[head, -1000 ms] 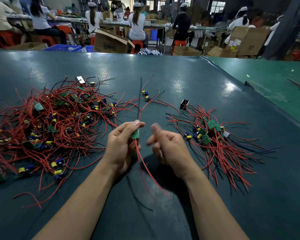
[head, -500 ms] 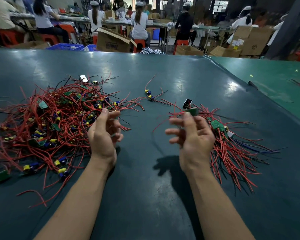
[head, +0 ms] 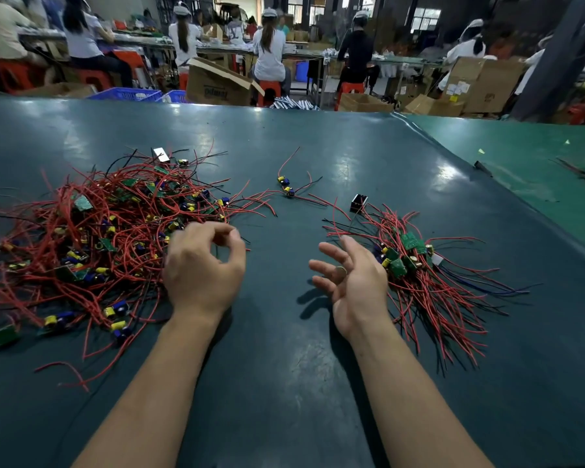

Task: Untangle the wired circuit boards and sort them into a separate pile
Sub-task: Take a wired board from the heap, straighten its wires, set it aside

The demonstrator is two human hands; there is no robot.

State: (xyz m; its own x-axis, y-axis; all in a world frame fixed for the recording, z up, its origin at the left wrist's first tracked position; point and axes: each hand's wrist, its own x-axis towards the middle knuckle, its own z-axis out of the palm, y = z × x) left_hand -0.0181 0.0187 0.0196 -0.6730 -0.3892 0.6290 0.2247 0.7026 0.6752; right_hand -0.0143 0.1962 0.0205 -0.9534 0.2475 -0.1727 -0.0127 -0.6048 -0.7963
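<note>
two piles, both hands free between them

most of the boards lie in the tangled heap [head: 95,238] on the left of the dark green table [head: 318,383], while the sorted pile [head: 419,275] sits well apart on the right, with a stray pair of boards [head: 286,188] beyond the hands. the left hand [head: 205,268] hovers at the heap's near edge with fingers loosely curled, thumb near fingertips, and i see nothing held in it. the right hand [head: 351,278] is spread with fingers relaxed, holding nothing, just beside the sorted pile. the likely trouble: red wires in the heap are crossed thickly, so pulling one board could drag neighbours along, snag a lead, or sweep loose ones toward the sorted side and mix the piles again. a hard tug might also strain a wire at its solder joint.
</note>
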